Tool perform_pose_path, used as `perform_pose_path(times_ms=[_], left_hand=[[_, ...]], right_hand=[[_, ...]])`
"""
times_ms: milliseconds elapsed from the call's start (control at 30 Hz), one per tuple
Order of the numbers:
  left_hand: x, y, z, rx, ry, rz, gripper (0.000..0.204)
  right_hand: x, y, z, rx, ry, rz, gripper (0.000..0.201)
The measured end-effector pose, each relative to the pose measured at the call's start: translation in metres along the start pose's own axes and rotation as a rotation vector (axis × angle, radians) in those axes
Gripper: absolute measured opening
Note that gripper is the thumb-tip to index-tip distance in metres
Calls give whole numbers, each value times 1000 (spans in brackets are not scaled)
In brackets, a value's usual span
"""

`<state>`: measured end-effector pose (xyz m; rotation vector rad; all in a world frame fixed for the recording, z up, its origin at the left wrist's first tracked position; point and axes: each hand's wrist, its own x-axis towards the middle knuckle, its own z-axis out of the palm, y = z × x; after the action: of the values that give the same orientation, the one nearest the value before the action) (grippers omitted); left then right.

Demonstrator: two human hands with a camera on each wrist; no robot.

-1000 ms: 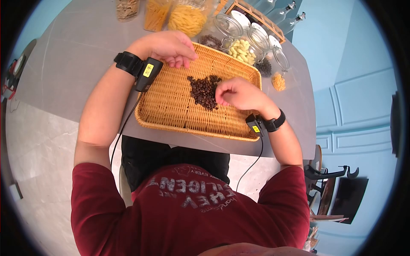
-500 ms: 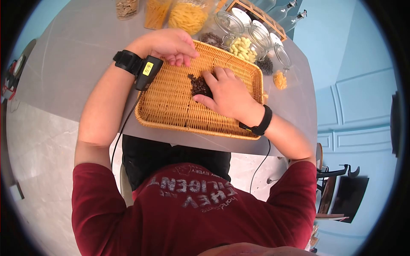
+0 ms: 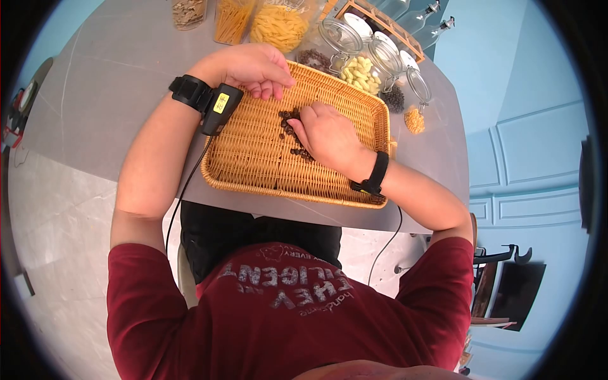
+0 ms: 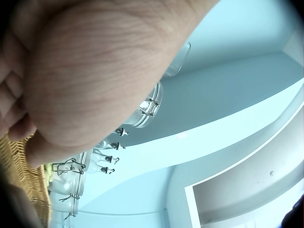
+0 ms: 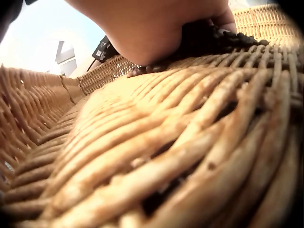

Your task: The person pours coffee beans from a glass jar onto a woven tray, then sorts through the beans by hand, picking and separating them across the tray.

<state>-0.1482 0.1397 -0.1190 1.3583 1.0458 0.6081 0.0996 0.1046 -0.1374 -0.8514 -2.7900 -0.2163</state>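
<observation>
Dark brown beans [image 3: 287, 123] lie in a woven wicker tray [image 3: 247, 158]. The right hand [image 3: 332, 138] is over the pile with its fingers curled in, covering much of it; loose beans show to its left and below. In the right wrist view, dark beans [image 5: 242, 40] sit beneath the palm and within the bent fingers of the right hand [image 5: 147, 31]. At the tray's upper left edge, the left hand [image 3: 256, 68] hovers or rests with loosely curled fingers, holding nothing visible. The left wrist view shows the palm of the left hand [image 4: 95, 76] beside the wicker rim [image 4: 35, 180].
Beyond the tray stand containers of pasta [image 3: 277, 30], an open jar of pale green pieces [image 3: 360, 75] and a small jar of yellow bits [image 3: 414, 120]. Glass bottles [image 3: 434, 33] stand by a wooden rack [image 3: 405, 39]. Cables hang from both wrists.
The right hand has turned and moved left from the pile's right side onto it, first with spread fingers, now drawn in. Fewer beans show. The left hand has stayed nearly still.
</observation>
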Motion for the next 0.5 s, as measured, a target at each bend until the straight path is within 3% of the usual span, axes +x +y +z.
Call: perform_pose_path(times_ms=[300, 367, 433, 500], left_hand=[[1, -1, -2, -16, -20, 3, 20], [2, -1, -2, -5, -33, -1, 21], [2, -1, -2, 10, -26, 3, 21], [2, -1, -1, 26, -15, 7, 22]], right_hand=[[6, 15, -1, 195, -21, 65, 42], [13, 18, -11, 431, -126, 295, 43], [18, 31, -16, 538, -146, 352, 44], [30, 34, -39, 1338, -484, 874, 44]])
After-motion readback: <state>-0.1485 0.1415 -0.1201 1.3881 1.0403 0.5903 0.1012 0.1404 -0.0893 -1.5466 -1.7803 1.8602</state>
